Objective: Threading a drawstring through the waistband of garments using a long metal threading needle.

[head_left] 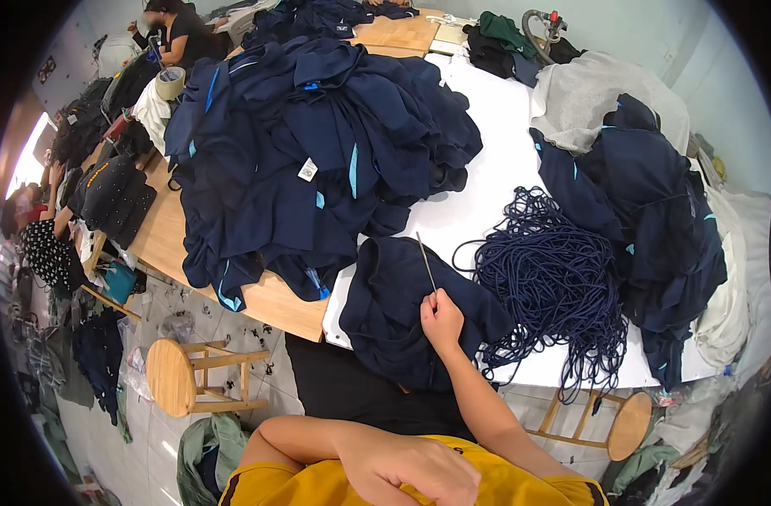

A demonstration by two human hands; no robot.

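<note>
My right hand [442, 320] is closed around the lower end of a thin metal rod [425, 260], which points up and away from me. Beneath that hand a dark navy garment [389, 295] lies spread at the table's near edge. My left hand [415, 471] is held close to me in front of my yellow shirt; its fingertips are out of sight. Just right of the garment sits a loose tangle of navy cord [550, 278], with strands hanging over the edge.
A large heap of navy garments [276, 143] with light blue trim covers the table's left. More navy clothing [655, 202] and grey cloth [613, 93] lie at right. Wooden stools [170, 377] stand below the table. Other people [183, 38] are at the far left.
</note>
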